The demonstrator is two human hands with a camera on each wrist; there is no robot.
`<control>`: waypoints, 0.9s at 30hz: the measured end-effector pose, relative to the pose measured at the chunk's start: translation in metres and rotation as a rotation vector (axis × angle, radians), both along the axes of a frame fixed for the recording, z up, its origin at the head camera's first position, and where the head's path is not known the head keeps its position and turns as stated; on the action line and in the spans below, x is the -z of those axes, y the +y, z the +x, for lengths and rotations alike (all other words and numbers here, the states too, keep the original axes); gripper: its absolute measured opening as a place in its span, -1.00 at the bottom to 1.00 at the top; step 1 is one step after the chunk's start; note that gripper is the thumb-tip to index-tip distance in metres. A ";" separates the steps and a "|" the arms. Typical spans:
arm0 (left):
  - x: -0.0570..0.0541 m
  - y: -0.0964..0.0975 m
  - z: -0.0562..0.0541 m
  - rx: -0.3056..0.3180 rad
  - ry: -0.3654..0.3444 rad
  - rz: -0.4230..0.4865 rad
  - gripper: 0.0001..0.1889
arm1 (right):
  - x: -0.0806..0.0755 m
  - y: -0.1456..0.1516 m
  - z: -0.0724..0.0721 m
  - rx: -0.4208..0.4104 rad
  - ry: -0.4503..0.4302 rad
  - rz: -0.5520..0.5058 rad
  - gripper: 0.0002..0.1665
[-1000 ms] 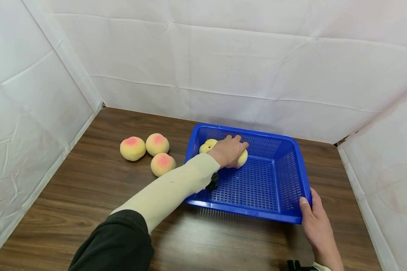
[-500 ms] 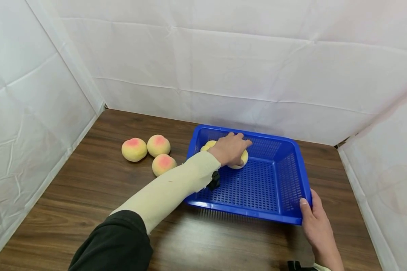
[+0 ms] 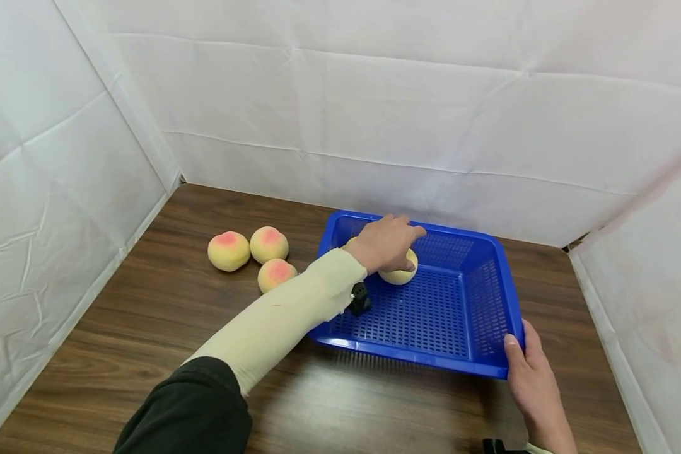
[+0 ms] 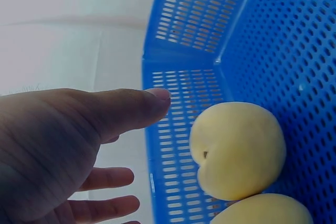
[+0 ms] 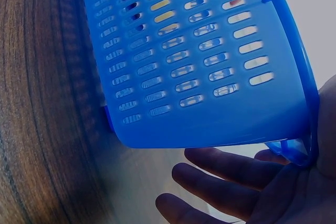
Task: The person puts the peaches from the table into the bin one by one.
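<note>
A blue plastic basket (image 3: pixel 405 359) with slotted walls rests on the table. Over its far left part hovers my left hand (image 3: pixel 387 243), thumb and fingers extended. Below that hand a pale yellow peach (image 3: pixel 396 277) sits on the basket floor. The left wrist view shows a gap between the thumb and this peach (image 4: pixel 244 150), with a second peach (image 4: pixel 265 212) against it. From above, my hand mostly hides the second one. At the near right corner my right hand (image 3: pixel 536 384) grips the rim, thumb on top and fingers (image 5: pixel 226 169) underneath.
Left of the basket, three peaches with pink tops, a left one (image 3: pixel 229 251), a far one (image 3: pixel 269 244) and a near one (image 3: pixel 277 277), lie on the brown wooden table (image 3: pixel 147 328). White sheeting (image 3: pixel 374 101) walls the table at the back and both sides.
My left hand has let go of the peach in the basket and risen a little up and away from it. The right hand keeps its grip on the basket corner.
</note>
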State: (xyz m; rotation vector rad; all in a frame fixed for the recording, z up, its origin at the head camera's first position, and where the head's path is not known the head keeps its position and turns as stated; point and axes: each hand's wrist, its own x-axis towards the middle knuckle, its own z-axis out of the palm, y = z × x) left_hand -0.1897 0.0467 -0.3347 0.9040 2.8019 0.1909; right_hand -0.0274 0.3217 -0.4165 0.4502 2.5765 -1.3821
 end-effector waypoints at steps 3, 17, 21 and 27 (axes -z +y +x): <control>-0.005 -0.004 0.000 -0.007 -0.002 0.000 -0.31 | 0.001 0.000 0.000 -0.003 0.004 -0.005 -0.24; -0.022 -0.044 0.000 -0.069 0.007 0.055 -0.36 | 0.000 0.001 -0.004 0.006 -0.019 -0.025 -0.23; -0.026 -0.057 0.002 -0.099 -0.001 0.068 -0.35 | 0.001 0.001 -0.003 0.016 -0.021 -0.026 -0.23; -0.033 -0.080 0.011 -0.181 -0.026 0.093 -0.36 | 0.001 0.002 -0.001 0.019 0.000 -0.014 -0.24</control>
